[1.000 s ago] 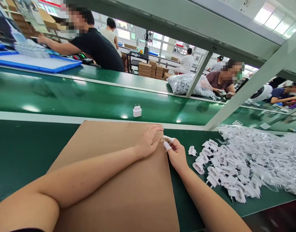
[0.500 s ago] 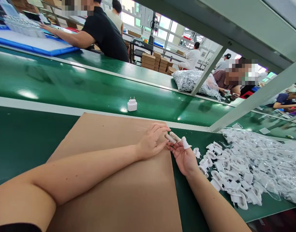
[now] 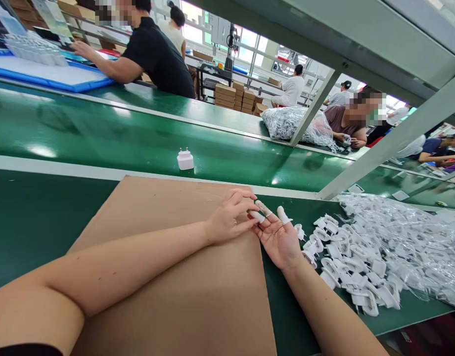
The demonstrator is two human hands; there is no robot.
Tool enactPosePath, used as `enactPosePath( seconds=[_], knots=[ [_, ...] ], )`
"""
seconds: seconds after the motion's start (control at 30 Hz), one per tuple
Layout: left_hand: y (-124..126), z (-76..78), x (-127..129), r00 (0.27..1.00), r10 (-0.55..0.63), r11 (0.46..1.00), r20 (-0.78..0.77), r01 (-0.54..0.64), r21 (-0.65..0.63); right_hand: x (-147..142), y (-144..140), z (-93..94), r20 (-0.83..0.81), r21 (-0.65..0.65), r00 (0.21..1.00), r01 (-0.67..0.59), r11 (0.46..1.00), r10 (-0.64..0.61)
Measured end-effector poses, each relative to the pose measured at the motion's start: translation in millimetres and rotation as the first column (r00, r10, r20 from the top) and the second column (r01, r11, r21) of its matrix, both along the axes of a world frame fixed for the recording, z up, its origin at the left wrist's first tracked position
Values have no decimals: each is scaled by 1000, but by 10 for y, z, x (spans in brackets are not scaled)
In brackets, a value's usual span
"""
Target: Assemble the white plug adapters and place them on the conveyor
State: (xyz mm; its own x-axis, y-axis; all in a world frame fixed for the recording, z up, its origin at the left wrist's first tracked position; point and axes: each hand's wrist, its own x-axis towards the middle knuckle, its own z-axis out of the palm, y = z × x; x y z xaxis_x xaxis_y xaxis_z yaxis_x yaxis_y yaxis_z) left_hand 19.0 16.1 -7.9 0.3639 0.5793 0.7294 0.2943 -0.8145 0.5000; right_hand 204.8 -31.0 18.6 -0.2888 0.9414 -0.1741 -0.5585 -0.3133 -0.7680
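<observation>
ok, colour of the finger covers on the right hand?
White, on the right hand's fingertips; head view, the only one.

A cardboard sheet lies on the near table. Both arms lie over it. The left hand rests at the sheet's far right corner. The right hand is just to its right, palm up, and their fingertips touch. A pile of plug parts lies right of the right hand. Behind the pile lies a heap of bags. Behind the sheet runs a belt, and one charger stands on it. Across the belt, other people work at a far table.
</observation>
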Motion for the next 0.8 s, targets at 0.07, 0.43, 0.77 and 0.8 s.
enactPosePath(
  seconds=[0.07, 0.43, 0.77, 0.8],
  knots=[
    [-6, 6, 1, 1000, -6, 1000, -20, 6, -3, -4, -4, 9, 13, 8, 1000, -17, 1000, 17],
    [-41, -59, -2, 982, 97, 980, -159, -67, 188, -159, -87, -23, 282, 157, 959, -76, 985, 28],
    [-55, -38, -9, 957, 167, 941, -237, -83, 329, -115, -79, -53, 333, 138, 940, 30, 990, -75],
    [-57, -35, -9, 955, 174, 934, -240, -83, 347, -105, -74, -54, 344, 144, 936, 32, 989, -80]
  ],
)
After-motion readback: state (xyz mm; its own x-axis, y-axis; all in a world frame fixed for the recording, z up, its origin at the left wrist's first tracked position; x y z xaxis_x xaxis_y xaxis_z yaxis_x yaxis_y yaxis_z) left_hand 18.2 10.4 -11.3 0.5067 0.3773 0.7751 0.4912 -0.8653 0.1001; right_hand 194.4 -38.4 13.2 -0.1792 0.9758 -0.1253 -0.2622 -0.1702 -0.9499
